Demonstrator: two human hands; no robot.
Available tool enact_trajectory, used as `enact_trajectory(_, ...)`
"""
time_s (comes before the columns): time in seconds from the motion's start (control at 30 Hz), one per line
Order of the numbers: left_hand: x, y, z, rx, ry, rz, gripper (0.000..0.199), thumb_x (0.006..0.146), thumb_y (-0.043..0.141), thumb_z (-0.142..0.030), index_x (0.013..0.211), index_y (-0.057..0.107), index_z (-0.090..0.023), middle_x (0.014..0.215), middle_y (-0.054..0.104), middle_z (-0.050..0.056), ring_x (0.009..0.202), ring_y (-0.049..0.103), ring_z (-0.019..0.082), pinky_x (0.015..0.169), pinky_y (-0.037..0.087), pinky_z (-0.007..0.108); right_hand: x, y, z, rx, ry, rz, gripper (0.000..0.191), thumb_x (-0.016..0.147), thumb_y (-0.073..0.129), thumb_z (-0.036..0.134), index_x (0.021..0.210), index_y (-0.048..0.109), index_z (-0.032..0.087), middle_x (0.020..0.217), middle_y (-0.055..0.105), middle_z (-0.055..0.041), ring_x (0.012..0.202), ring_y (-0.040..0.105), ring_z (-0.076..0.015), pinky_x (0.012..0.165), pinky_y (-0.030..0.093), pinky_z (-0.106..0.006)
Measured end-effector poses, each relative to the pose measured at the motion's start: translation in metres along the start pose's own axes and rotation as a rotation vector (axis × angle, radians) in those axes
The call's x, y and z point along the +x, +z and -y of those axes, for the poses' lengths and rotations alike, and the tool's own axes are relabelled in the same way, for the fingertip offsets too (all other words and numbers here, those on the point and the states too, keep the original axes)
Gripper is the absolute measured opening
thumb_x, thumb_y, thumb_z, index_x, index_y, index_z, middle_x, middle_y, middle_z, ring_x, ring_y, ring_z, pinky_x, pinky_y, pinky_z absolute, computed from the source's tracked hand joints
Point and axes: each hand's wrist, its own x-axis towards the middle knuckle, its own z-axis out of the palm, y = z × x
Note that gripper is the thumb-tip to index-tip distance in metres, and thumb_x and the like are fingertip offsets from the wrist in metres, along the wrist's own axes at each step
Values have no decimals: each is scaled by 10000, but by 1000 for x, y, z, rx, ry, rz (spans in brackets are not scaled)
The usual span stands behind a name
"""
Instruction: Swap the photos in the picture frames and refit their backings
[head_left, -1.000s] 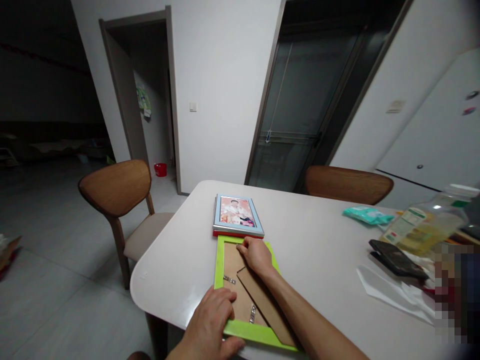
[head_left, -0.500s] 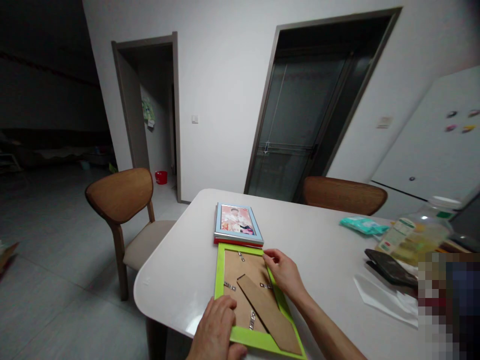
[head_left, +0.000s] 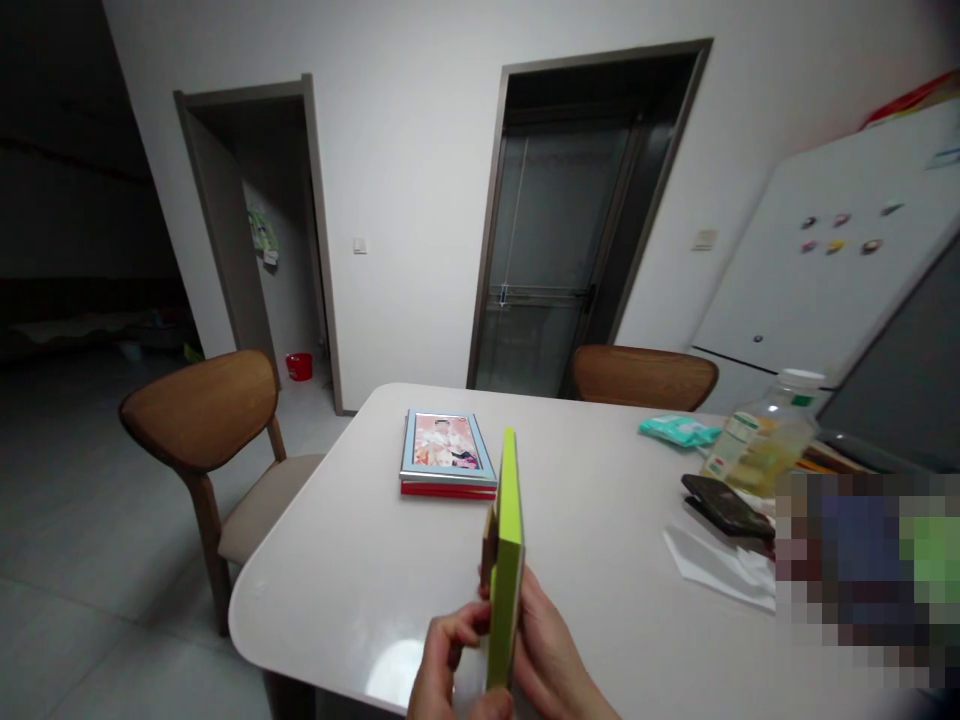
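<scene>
A lime-green picture frame (head_left: 510, 560) is upright and edge-on to me, above the near part of the table. Its brown back stand (head_left: 489, 545) shows on the left side. My left hand (head_left: 446, 665) grips the lower near part of the frame, fingers at the back and thumb by the bottom edge. On the other side, my right hand (head_left: 551, 655) holds the frame, with most of its fingers hidden behind it. Just beyond lies a light-blue picture frame (head_left: 446, 445) with a photo, stacked on red frames (head_left: 442, 490).
The white table (head_left: 337, 580) has a rounded left corner. On its right are a teal packet (head_left: 679, 430), a clear bottle of yellowish contents (head_left: 772, 430), a dark phone-like object (head_left: 727, 505) and white paper (head_left: 712, 570). Wooden chairs stand left (head_left: 202, 410) and behind (head_left: 645, 375).
The green frame has gone from lying flat, back side up, to standing on edge in both hands. My right hand has moved down its right side. The view has shifted right.
</scene>
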Motion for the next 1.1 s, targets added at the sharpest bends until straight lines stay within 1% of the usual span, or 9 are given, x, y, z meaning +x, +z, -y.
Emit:
enact_trajectory(0.1, 23, 4, -33, -91, 16, -35, 692, 649, 585, -517, 1166, 261, -192, 1216, 446, 118, 1123, 410, 258, 932, 347, 381, 7, -23, 24, -109, -61, -83, 647, 669, 544, 430, 1244, 312, 244, 831, 654, -9, 650, 615, -185, 531, 489, -299)
enact_trajectory(0.2, 45, 10, -44, -140, -18, -12, 614, 686, 570, -347, 1193, 274, -168, 1181, 488, 95, 1070, 463, 229, 908, 382, 352, 17, -59, 59, -293, -97, -195, 709, 656, 555, 381, 1283, 274, 205, 747, 665, -15, 549, 605, -181, 498, 476, -297)
enact_trajectory(0.4, 64, 42, 10, -39, -124, 89, 586, 607, 523, -66, 1153, 338, -169, 1057, 581, 50, 914, 559, 166, 755, 457, 249, 46, -140, 103, -719, -167, -363, 684, 644, 522, 294, 1269, 311, 113, 710, 662, -40, 483, 580, -153, 460, 439, -254)
enact_trajectory(0.53, 73, 61, 33, 412, -133, 189, 417, 636, 514, -96, 1039, 461, -190, 946, 612, 10, 796, 573, 151, 684, 451, 224, 68, -180, 112, -1260, -207, -457, 533, 674, 441, 285, 1157, 465, 61, 792, 669, -78, 636, 617, -170, 558, 445, -237)
enact_trajectory(0.63, 81, 68, 37, 615, -120, 186, 309, 623, 533, -123, 929, 548, -163, 905, 595, 43, 829, 539, 192, 744, 422, 276, 79, -195, 116, -1404, -220, -490, 438, 650, 455, 261, 1041, 571, 101, 856, 666, -88, 751, 613, -198, 634, 433, -243)
enact_trajectory(0.77, 87, 70, 38, 705, -98, 206, 287, 611, 541, -133, 894, 588, -138, 903, 585, 75, 837, 531, 213, 762, 420, 299, 83, -195, 117, -1546, -262, -521, 399, 634, 441, 223, 974, 610, 102, 889, 654, -134, 817, 596, -264, 679, 422, -307)
enact_trajectory(0.87, 87, 57, 38, 750, -70, 217, 384, 626, 552, -160, 1010, 553, -151, 989, 583, 64, 910, 526, 197, 821, 407, 270, 82, -179, 115, -1607, -327, -491, 357, 642, 438, 222, 907, 630, 78, 896, 641, -176, 857, 574, -301, 750, 398, -362)
enact_trajectory(1.0, 92, 14, 35, 862, -62, 99, 468, 672, 516, -169, 1130, 459, -88, 1190, 473, 118, 1110, 403, 207, 965, 285, 291, 88, -125, 96, -1579, -473, -359, 405, 719, 400, 277, 1024, 565, 66, 1075, 567, -163, 1016, 492, -261, 901, 304, -349)
enact_trajectory(1.1, 108, -24, 26, 968, -68, -23, 497, 707, 472, -159, 1182, 387, -40, 1286, 355, 161, 1198, 286, 220, 1009, 194, 327, 106, -69, 73, -1495, -501, -193, 420, 741, 409, 328, 1082, 534, 115, 1092, 571, -90, 1000, 509, -189, 872, 341, -260)
